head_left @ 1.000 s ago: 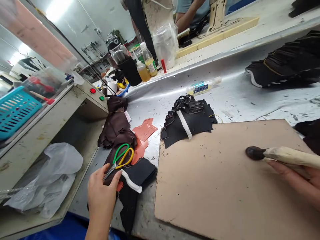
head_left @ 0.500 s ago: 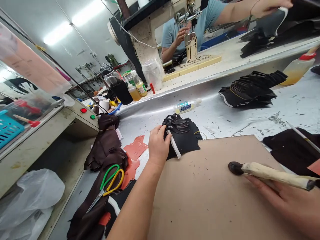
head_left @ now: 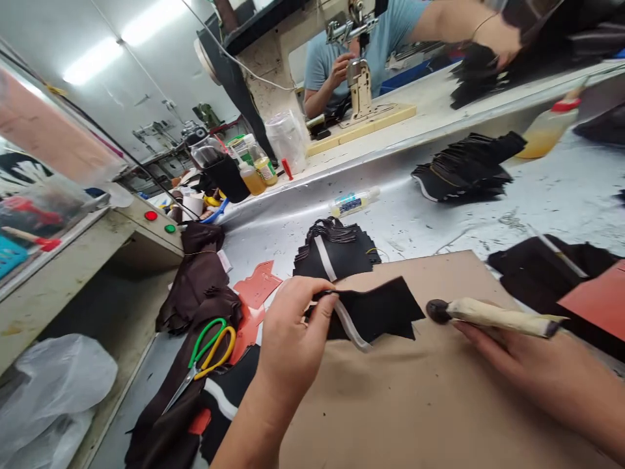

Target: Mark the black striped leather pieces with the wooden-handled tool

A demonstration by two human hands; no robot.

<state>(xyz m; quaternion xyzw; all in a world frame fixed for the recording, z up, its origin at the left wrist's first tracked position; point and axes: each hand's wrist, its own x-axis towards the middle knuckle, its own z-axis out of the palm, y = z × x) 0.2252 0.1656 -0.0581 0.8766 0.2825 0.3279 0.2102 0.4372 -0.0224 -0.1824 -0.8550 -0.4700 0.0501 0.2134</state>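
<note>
My left hand pinches a black fabric piece by its left edge, and a white strip runs across that piece. Beneath it lies a brown board. Behind the board's edge rests a stack of black pieces, the top one with a white strip. On the right, my right hand is closed round a pale-handled tool with a dark rounded head, held low over the board. Some of my right fingers are hidden below the handle.
Green-and-yellow scissors lie on dark fabric at the left. A glue tube, another black stack and a glue bottle are farther back. A person works behind the sewing machine.
My left hand has lifted a black piece with a white strip off the stack and brought it nearer, over the board. My view has shifted slightly; my right hand still holds the tool.
</note>
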